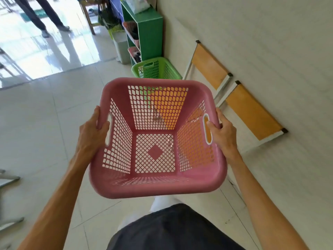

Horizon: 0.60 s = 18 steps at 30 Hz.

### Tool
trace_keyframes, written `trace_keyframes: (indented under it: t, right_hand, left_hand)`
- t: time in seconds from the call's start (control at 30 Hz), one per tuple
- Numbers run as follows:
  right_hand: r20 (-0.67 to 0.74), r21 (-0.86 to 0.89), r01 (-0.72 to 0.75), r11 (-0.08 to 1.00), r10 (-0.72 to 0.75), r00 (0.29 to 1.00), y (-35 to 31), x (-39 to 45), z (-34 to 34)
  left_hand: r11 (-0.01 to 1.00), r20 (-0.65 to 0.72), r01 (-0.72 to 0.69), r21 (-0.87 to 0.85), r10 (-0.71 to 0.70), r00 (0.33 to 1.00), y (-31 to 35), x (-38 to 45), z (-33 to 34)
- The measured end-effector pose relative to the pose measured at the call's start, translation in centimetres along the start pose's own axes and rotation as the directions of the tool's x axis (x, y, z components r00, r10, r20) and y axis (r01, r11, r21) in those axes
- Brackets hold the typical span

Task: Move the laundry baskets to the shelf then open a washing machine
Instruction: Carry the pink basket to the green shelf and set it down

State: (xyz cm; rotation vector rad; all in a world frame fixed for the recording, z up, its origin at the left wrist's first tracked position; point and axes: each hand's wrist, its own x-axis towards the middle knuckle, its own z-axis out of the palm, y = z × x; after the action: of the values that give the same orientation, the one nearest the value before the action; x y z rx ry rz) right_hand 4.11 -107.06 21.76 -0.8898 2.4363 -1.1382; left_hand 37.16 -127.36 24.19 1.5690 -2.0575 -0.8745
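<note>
While we look down past our own dark clothing, we see an empty pink perforated plastic laundry basket [156,141] held in the air above the pale tiled floor [45,127], touching nothing but the two hands. Our left hand [93,131] grips the basket's left rim, thumb on top and fingers curled through the handle slot. Our right hand [222,131] holds the opposite rim the same way, its fingers hooked through the white-edged handle opening. Both grips are closed tight on the basket.

Just beyond the basket's far edge, a green perforated plastic laundry basket [156,68] stands on the floor against the cream wall [270,42]. Right behind it is a green open-fronted shelf unit [149,33], with what look like pinkish baskets in its compartments and a pale bag on top. A grey bin [121,47] stands beside the shelf. Two wooden-topped, white-framed pieces of furniture [252,112] line the wall to our right. Far off, at the bright doorway, another person's legs [45,15] show.
</note>
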Motion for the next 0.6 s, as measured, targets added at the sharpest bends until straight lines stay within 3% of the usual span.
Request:
trace_keyframes:
  t: [0.33,0.6]
  right_hand:
    - [0.01,0.017,-0.052,0.998,0.052,0.999,-5.8,15.7,7.9]
    - [-0.097,0.045,-0.137,0.99,0.141,0.985,-11.9,24.4,14.9]
  left_hand:
    - [1.0,0.003,-0.009,0.01,0.009,1.0,1.8,18.2,-0.9]
    - [0.996,0.107,-0.094,0.001,0.093,0.99,1.4,35.7,-2.5]
